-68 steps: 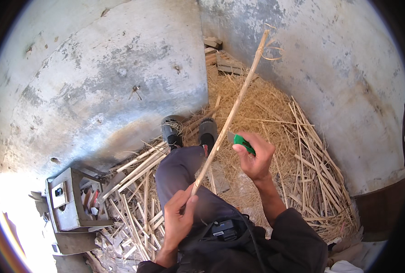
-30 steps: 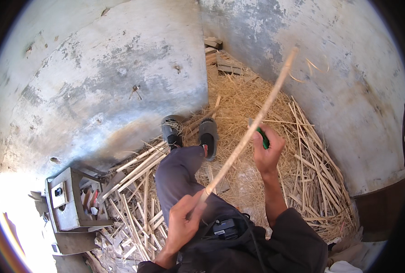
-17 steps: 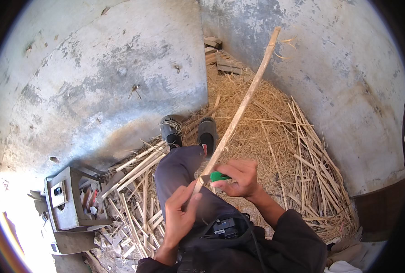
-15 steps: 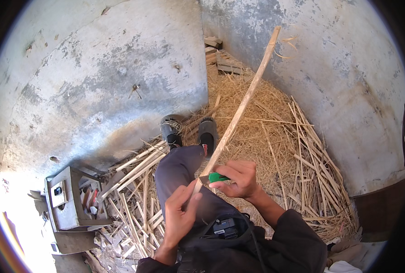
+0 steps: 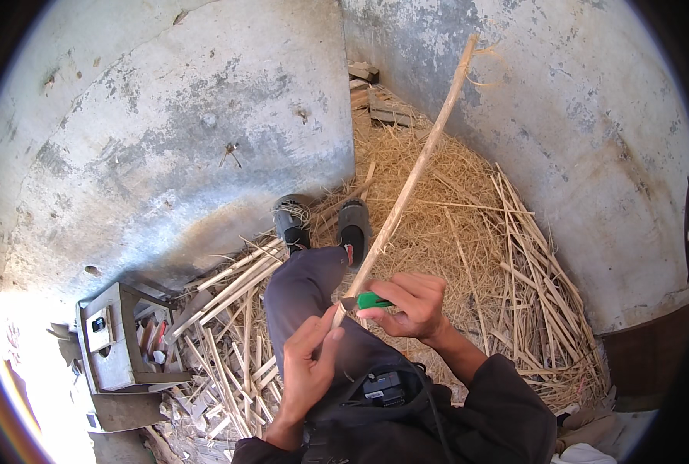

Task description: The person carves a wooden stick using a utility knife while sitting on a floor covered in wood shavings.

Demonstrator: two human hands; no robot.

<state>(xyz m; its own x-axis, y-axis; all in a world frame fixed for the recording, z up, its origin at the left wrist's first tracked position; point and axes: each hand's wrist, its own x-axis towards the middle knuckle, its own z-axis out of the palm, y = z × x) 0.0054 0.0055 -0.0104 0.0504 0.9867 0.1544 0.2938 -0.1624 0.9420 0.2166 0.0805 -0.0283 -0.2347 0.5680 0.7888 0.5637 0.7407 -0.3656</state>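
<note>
A long pale wooden strip [image 5: 412,182] slants up and away to the right, with thin curled shavings hanging near its far end. My left hand [image 5: 310,354] pinches its near end between thumb and fingers, above my thigh. In my right hand [image 5: 412,305] is a green-handled utility knife [image 5: 372,300], fingers wrapped round the handle. Its blade lies against the strip just beyond my left fingertips. Part of the handle is hidden by my right fingers.
Straw-like shavings [image 5: 429,224] cover the floor ahead. Loose strips [image 5: 542,294] are heaped along the right wall, and more strips [image 5: 232,290] lie at the left. A worn wooden box-like stand [image 5: 120,340] is at lower left. Stained walls [image 5: 228,100] meet in the far corner.
The strip's far end has tipped slightly up and its face has turned. The knife and my right hand have shifted a little to the right.
</note>
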